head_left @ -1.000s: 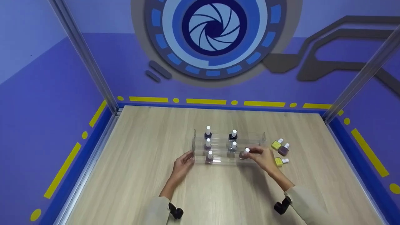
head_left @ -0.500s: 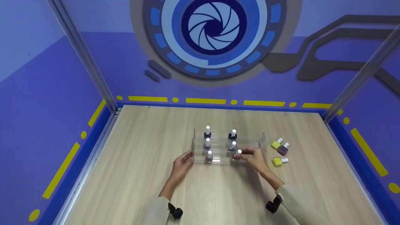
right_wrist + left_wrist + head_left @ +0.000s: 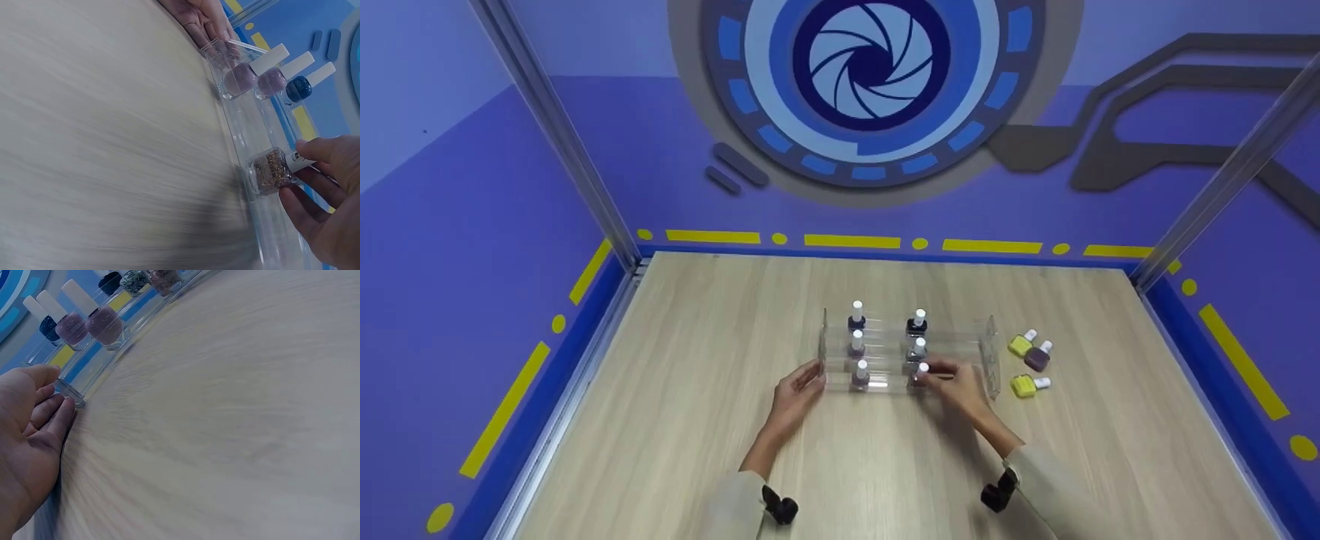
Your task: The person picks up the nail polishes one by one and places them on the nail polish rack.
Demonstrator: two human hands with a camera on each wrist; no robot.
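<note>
A clear stepped display rack (image 3: 885, 384) holds white-capped nail polish bottles in two columns. My right hand (image 3: 960, 386) pinches the white cap of a copper-glitter nail polish bottle (image 3: 270, 173), whose base is at the front tier. Behind it stand a glitter bottle (image 3: 134, 281) and a dark bottle (image 3: 917, 325). The left column has a mauve bottle (image 3: 105, 326) in front, another mauve bottle (image 3: 72, 328) at mid-tier and a dark blue bottle (image 3: 298, 89) at the back. My left hand (image 3: 797, 394) rests against the rack's left end panel, fingers extended along its outside.
On the wooden table (image 3: 697, 337), right of the rack, lie two yellow polish bottles (image 3: 1024, 386) and a purple bottle (image 3: 1037, 358). Blue-violet printed walls (image 3: 607, 165) and metal posts (image 3: 547, 112) enclose the table's back and sides.
My right hand has moved left along the front tier with the glitter bottle, bringing it in line with the bottles behind it. The left hand has stayed at the rack's end.
</note>
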